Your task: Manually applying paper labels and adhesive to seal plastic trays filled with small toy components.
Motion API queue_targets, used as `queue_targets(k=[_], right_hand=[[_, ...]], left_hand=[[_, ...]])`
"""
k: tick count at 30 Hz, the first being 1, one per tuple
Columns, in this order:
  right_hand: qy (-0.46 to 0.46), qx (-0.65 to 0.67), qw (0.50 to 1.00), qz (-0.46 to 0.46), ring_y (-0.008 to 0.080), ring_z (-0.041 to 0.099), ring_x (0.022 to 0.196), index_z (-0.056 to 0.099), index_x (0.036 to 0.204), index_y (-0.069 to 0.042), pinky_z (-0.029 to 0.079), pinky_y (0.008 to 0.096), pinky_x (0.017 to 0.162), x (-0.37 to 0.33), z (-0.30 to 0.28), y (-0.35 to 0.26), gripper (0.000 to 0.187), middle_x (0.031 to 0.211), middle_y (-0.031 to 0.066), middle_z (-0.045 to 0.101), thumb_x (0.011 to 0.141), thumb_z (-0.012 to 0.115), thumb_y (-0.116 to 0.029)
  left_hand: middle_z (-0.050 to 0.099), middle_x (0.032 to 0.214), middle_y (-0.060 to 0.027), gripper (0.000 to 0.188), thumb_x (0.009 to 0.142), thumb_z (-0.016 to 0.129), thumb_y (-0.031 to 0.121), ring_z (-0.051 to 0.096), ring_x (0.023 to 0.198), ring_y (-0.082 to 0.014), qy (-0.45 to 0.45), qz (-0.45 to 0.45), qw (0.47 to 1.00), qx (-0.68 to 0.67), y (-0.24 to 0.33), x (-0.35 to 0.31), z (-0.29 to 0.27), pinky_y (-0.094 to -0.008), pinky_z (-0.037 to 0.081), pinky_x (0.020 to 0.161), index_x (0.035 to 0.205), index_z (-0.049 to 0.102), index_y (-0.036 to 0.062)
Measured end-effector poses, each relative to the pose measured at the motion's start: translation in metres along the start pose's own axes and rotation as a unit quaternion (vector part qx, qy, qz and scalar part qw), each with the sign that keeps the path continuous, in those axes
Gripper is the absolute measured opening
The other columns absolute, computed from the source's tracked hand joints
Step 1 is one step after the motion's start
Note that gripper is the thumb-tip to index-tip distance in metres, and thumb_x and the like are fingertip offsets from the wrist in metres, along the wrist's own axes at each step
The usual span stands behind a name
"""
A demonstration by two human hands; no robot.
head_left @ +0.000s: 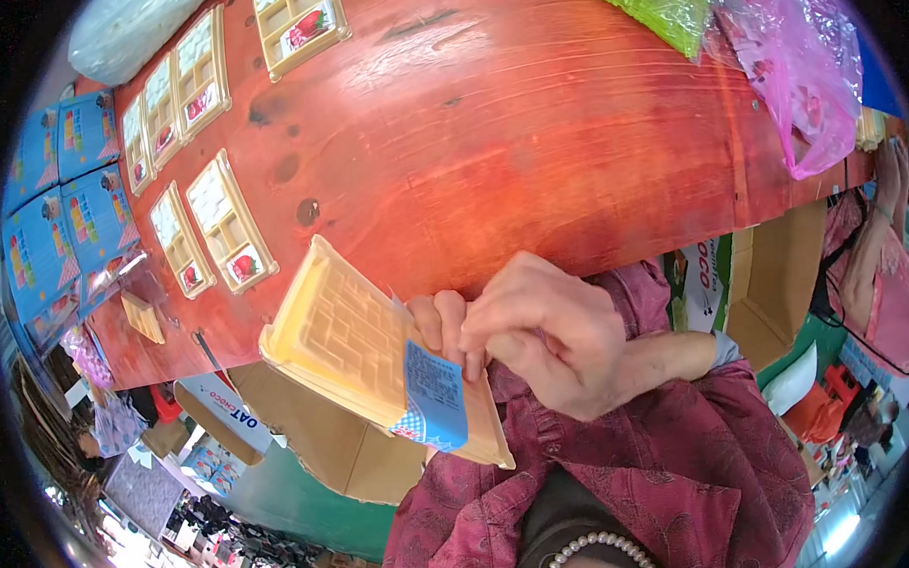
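Holding the flat, rectangular cream plastic pack with a maze-patterned face (341,323), our left hand (438,320) is largely hidden behind it; only a few curled fingers show at its upper-right edge. The pack sits tilted left of the frame's centre, a blue printed paper label (434,397) across its lower right end. Our right hand (556,331), somewhat blurred, bends its fingers beside that edge; whether they pinch anything, we cannot make out.

We count six cream plastic trays with white pieces and strawberry-picture cards (230,222) at upper left, the topmost cut off by the frame. Blue printed cartons (87,132) are stacked at the left edge: at least four, the lower ones hard to separate. At upper right lie one pink plastic bag (798,72) and one bright green plastic bag (655,12), both cropped.
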State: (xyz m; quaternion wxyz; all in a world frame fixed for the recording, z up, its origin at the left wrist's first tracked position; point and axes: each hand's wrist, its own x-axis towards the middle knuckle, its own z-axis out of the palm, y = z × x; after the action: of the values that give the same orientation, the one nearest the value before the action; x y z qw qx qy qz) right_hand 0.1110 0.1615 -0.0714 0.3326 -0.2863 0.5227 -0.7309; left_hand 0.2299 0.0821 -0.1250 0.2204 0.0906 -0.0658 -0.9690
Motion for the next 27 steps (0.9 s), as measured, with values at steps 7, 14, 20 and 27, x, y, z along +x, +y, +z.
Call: queue_targets(k=[7,14,20,27], right_hand=[[-0.12,-0.099,0.987,-0.038,0.0344,0.052,0.099,0.051,0.113,0.011,0.039,0.0423,0.087,-0.011,0.004,-0.014,0.06,0.112,0.0249,0.053,0.09,0.043,-0.044],[-0.179,-0.028,0.983,0.012,0.0317,0.044,0.113,0.035,0.13,0.008,0.033,0.0391,0.095,-0.001,-0.004,0.002,0.066,0.127,0.0237,0.043,0.093,0.037,-0.046],[-0.097,0.336,0.9,0.261,0.0131,0.051,0.1,0.048,0.117,0.004,0.039,0.0279,0.087,0.009,-0.009,-0.007,0.043,0.102,0.0073,0.054,0.091,0.052,-0.029],[-0.058,0.261,0.91,0.317,0.0077,0.055,0.078,0.06,0.085,0.003,0.044,0.0222,0.072,0.01,-0.014,0.007,0.011,0.081,0.0037,0.059,0.077,0.066,0.002]], left_hand=[[0.047,0.069,-0.0066,0.018,0.085,0.057,0.023,0.046,0.063,-0.0186,0.05,0.105,0.989,0.094,0.001,0.006,0.005,-0.03,0.039,0.058,0.078,0.052,0.0066],[0.046,0.082,-0.0058,0.03,0.081,0.063,0.032,0.044,0.067,-0.0168,0.231,0.264,0.859,0.374,-0.018,-0.005,0.022,-0.0276,0.037,0.058,0.091,0.048,0.0083],[0.04,0.069,-0.0023,0.043,0.075,0.068,0.046,0.04,0.06,-0.0134,0.17,0.174,0.92,0.306,-0.002,0.0,0.015,-0.0257,0.035,0.053,0.079,0.043,0.0107],[0.044,0.065,-0.0059,0.028,0.079,0.065,0.025,0.043,0.057,-0.0168,0.251,0.167,0.868,0.395,-0.011,0.002,0.016,-0.0299,0.038,0.054,0.071,0.046,0.0067]])
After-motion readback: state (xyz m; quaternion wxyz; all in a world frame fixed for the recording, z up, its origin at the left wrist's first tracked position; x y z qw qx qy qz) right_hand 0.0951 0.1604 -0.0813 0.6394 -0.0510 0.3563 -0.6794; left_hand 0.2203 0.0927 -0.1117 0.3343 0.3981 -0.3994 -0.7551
